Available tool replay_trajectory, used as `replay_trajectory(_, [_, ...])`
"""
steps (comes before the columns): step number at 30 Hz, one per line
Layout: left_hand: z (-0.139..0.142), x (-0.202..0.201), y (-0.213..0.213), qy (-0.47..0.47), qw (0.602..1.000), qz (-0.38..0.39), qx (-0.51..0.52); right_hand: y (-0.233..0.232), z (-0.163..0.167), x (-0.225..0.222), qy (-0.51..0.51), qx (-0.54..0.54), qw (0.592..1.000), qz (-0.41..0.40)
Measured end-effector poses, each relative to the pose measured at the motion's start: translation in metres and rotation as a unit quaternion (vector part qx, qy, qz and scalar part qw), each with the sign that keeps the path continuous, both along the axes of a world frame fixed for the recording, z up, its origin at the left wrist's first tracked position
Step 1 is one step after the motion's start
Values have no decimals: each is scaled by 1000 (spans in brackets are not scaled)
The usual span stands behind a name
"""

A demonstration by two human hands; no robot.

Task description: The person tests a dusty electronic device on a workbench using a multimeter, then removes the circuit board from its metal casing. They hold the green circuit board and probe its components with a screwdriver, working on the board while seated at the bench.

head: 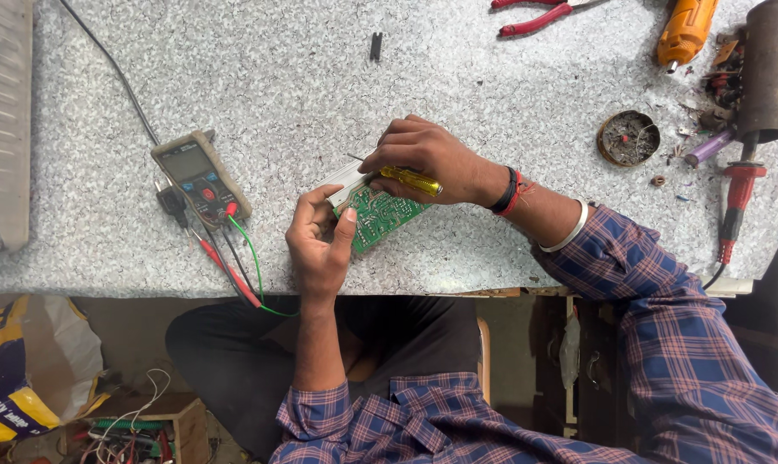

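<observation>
- Circuit board [379, 216]: a small green board with a white part along its upper edge, held just above the speckled worktop [492, 77] near its front edge, between both hands.
- Left hand [320, 241]: grasps the board from the lower left, thumb on the green face, fingers curled around the white end.
- Right hand [432, 159]: clenched around a screwdriver [410, 180] with a clear yellow handle; the thin shaft points left over the board's upper edge. Black and red bands sit on that wrist.
- Multimeter [202, 178]: lies on the worktop to the left of the hands, well apart from the board, with red, black and green leads running off the front edge.
- Pliers [535, 15] with red handles: at the far edge.
- Soldering iron [737, 202]: to the right, near a small round tin [628, 137].
</observation>
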State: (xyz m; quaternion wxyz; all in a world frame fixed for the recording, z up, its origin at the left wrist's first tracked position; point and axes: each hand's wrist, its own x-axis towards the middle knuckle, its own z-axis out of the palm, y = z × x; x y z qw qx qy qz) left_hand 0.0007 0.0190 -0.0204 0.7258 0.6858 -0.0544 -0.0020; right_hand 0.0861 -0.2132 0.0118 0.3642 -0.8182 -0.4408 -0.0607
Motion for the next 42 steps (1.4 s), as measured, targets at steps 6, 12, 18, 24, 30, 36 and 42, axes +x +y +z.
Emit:
replay_trajectory(6, [-4,0,0,-3,1000,6,9,1,5,-1,-14,13,1000,22])
replay_trajectory(12, [-9,4,-2,-17,998,60,-25,0,4,-2,-49,33,998,-8])
replay_trajectory(18, [-25,6,6,-61,995,71,-30,-2,9,-5,-112,42,993,-12])
replay_trajectory(24, [-37,2,21,-31,998,47,1,-2,19,-11,-167,3,985,36])
replay_trajectory(30, [-17,2,20,-55,996,23,-69,6,21,-17,-128,36,990,44])
replay_trajectory(36, [-7,2,14,-81,989,11,-120,7,16,-14,-146,53,988,-5])
replay_trajectory(42, [-15,3,14,-85,996,10,12,4,5,-8,-107,15,994,-20])
